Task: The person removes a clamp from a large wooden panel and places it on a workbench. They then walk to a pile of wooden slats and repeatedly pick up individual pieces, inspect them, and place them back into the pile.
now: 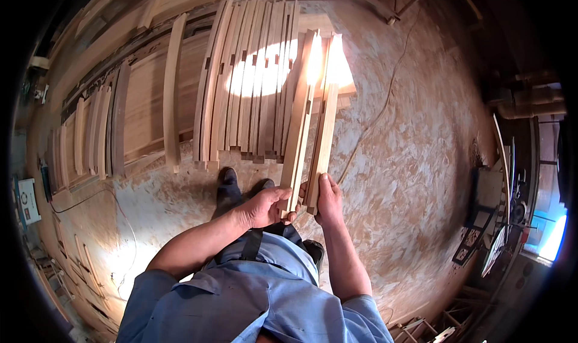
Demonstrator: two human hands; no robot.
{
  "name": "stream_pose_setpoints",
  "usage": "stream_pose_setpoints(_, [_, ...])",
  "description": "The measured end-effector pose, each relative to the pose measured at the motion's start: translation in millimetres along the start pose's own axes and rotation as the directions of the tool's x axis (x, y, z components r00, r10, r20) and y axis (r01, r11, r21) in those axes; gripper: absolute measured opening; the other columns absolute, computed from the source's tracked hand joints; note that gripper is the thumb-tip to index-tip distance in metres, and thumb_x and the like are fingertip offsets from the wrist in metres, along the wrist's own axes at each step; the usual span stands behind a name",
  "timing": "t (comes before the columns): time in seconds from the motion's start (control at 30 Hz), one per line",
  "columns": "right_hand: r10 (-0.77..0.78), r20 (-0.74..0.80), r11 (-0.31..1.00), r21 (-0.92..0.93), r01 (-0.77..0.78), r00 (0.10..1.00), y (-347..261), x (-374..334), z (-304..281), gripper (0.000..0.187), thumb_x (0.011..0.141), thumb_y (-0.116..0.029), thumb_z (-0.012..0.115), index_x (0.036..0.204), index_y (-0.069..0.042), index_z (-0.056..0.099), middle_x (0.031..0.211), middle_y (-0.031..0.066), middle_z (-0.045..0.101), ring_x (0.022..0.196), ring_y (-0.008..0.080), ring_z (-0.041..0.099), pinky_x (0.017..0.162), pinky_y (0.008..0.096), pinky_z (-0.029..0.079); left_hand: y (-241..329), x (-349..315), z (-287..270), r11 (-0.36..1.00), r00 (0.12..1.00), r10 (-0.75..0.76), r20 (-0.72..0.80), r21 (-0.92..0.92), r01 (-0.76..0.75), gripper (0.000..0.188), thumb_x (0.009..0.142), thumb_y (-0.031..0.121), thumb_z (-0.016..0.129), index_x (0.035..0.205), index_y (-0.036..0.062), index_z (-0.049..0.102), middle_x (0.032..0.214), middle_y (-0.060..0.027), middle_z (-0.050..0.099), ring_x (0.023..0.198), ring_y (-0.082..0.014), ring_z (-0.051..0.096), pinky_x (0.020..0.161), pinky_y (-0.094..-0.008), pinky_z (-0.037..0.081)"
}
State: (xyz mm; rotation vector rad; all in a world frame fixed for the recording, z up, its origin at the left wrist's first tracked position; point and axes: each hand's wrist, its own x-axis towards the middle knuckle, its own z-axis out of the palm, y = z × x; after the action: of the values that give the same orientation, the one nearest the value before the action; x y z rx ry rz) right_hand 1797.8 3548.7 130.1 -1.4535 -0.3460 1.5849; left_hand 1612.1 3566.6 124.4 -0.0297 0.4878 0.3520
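Observation:
My left hand (269, 207) is closed round the near end of a long wooden bar (299, 126) that has a small slot partway along it. Beside it, my right hand (328, 200) grips the near end of a second slotted wooden bar (326, 117), thumb on its right side. Both bars point away from me, close together, with a narrow gap between them; sunlight bleaches their far parts. To their left lies a row of several similar wooden bars (241, 123), side by side, many with dark slots. The fingers under the bars are partly hidden.
A single wooden strip (173, 96) lies left of the row, and a further group of strips (99, 129) is farther left, on wide boards (147, 96). A cable (385, 105) runs over the dusty floor (415, 180) on the right. Frames and boards (497, 204) lean at the right edge.

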Motion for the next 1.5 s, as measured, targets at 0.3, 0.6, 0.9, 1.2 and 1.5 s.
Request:
stream_pose_setpoints(0.3, [-0.002,0.093,1.0,0.029,-0.001,0.996,-3.9,-0.1,2.7,0.036,0.103,-0.032,0.037,0.108,-0.001,0.055,0.091,0.0112,0.064,0.077,0.0173,0.062,0.067,0.0311,0.053,-4.2,6.3,4.9,0.97,0.986,0.125,-0.106,0.224,-0.099,0.036,0.097,0.039,0.048,0.117,0.009,0.054,0.093,-0.0066,0.063,0.077,-0.0207,0.061,0.064,-0.0337,0.052])
stream_pose_setpoints(0.6, [0.067,0.123,0.984,0.159,-0.087,0.99,-6.4,-1.0,7.6,0.038,0.101,-0.027,0.042,0.122,0.004,0.051,0.104,0.0117,0.063,0.09,0.0168,0.062,0.077,0.0297,0.052,0.5,2.7,14.6,0.964,0.976,0.122,-0.182,0.255,-0.073,0.034,0.098,0.036,0.048,0.115,0.0071,0.054,0.098,-0.0076,0.064,0.072,-0.0183,0.062,0.061,-0.0302,0.053])
stream_pose_setpoints(0.9, [0.053,0.183,0.998,0.021,-0.058,0.982,-1.4,-1.9,3.2,0.037,0.1,-0.026,0.047,0.122,0.003,0.053,0.105,0.01,0.064,0.091,0.014,0.061,0.079,0.0285,0.05,-0.1,1.0,0.6,0.939,0.981,0.129,-0.143,0.334,-0.075,0.034,0.095,0.038,0.054,0.112,0.0083,0.056,0.09,-0.0061,0.064,0.065,-0.0184,0.063,0.053,-0.0262,0.047])
stream_pose_setpoints(1.2, [-0.008,0.175,0.989,-0.146,0.034,0.984,-4.1,-5.3,6.1,0.037,0.097,-0.024,0.053,0.12,0.005,0.053,0.105,0.0112,0.063,0.092,0.0148,0.06,0.079,0.0293,0.051,-2.3,-3.8,26.0,0.833,0.935,0.157,-0.316,0.551,0.046,0.046,0.085,0.041,0.068,0.121,0.0158,0.055,0.094,0.0005,0.063,0.065,-0.0112,0.06,0.049,-0.0202,0.042])
stream_pose_setpoints(1.5, [-0.032,0.125,0.991,-0.125,0.048,0.992,-2.1,25.0,9.5,0.038,0.09,-0.018,0.063,0.118,0.005,0.052,0.104,0.0136,0.063,0.089,0.0193,0.063,0.075,0.0318,0.054,-11.2,28.8,12.2,0.813,0.918,0.246,-0.311,0.582,-0.021,0.028,0.089,0.031,0.059,0.111,0.0131,0.057,0.086,0.0029,0.06,0.074,-0.0092,0.057,0.053,-0.0249,0.04])
